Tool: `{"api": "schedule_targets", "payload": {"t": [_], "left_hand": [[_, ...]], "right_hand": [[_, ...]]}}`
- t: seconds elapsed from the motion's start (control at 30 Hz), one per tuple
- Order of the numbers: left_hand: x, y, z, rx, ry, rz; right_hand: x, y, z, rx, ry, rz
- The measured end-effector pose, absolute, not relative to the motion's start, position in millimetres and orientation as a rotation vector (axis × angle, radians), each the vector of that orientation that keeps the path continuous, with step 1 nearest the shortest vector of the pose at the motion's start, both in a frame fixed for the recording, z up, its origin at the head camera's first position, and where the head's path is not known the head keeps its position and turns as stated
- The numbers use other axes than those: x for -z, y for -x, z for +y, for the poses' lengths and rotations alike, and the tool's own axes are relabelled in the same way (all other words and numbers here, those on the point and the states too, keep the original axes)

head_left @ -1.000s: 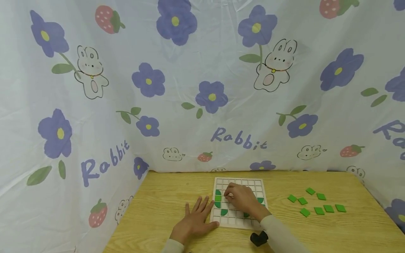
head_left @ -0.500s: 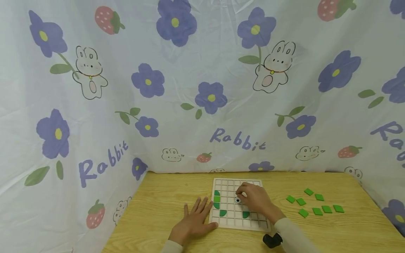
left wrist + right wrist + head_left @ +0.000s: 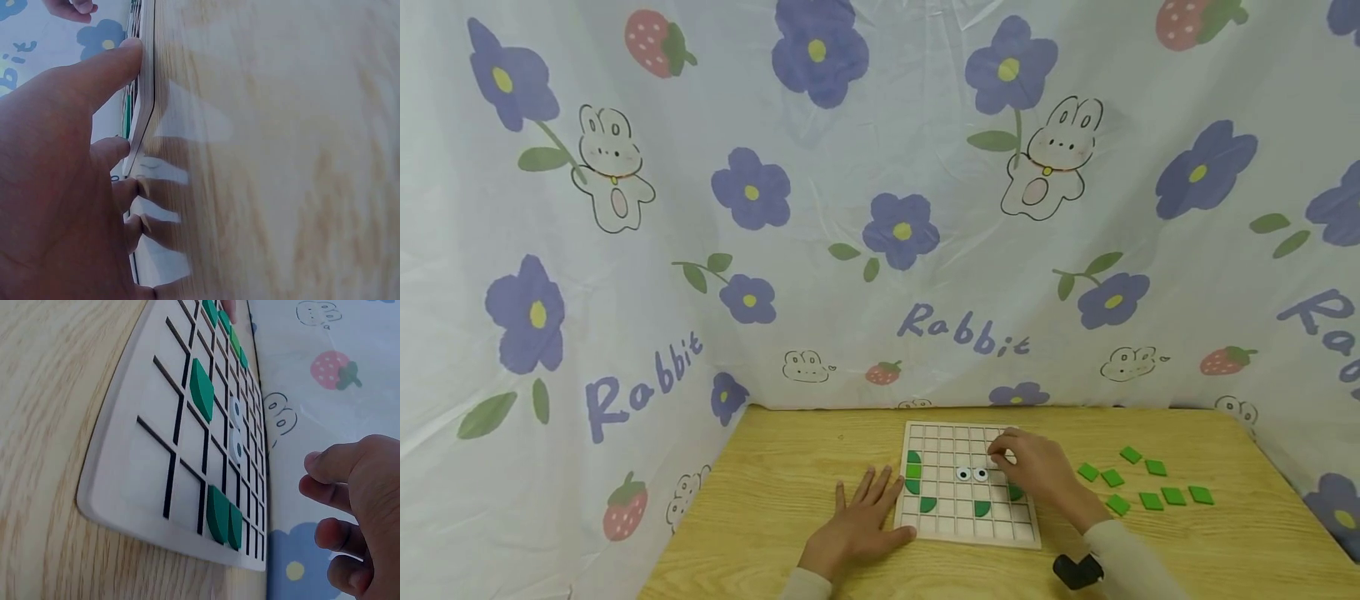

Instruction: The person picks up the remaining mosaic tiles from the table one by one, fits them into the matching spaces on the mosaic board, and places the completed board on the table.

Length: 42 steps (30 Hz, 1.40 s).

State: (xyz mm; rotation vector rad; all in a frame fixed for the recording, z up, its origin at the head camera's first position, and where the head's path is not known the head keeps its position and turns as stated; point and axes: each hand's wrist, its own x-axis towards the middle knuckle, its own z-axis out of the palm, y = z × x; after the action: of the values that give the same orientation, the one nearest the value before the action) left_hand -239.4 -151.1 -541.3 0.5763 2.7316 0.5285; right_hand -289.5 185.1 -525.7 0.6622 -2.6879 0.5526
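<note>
A pale grid board [image 3: 947,529] lies on the wooden table. Flat on the table at its left edge is my left hand [image 3: 857,525], fingers spread; in the left wrist view its thumb touches the board's side [image 3: 147,69]. My right hand [image 3: 1037,467] hovers over the board's right part. Its fingers [image 3: 334,459] are loosely bent, with nothing seen between them. Two round white eye pieces [image 3: 972,474] sit side by side mid-board. Dark green quarter-circle pieces [image 3: 982,508] and one bright green square [image 3: 913,471] fill other cells. My right hand hides some cells.
Several loose bright green square tiles [image 3: 1152,501] lie on the table right of the board. A black device [image 3: 1077,572] is at the right wrist. A printed curtain [image 3: 820,250] closes off the back and sides.
My right hand has moved rightward across the board. First one eye piece, then both, have come into sight in its wake. The left hand has stayed in place.
</note>
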Motion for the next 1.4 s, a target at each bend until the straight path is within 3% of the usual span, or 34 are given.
{"api": "schedule_targets", "payload": {"t": [1.4], "left_hand": [[538.9,238.3,-150.2,-0.549,-0.581,2.732]], "right_hand": [[515.9,265.6,274.8,-0.658,-0.437,-2.786]]}}
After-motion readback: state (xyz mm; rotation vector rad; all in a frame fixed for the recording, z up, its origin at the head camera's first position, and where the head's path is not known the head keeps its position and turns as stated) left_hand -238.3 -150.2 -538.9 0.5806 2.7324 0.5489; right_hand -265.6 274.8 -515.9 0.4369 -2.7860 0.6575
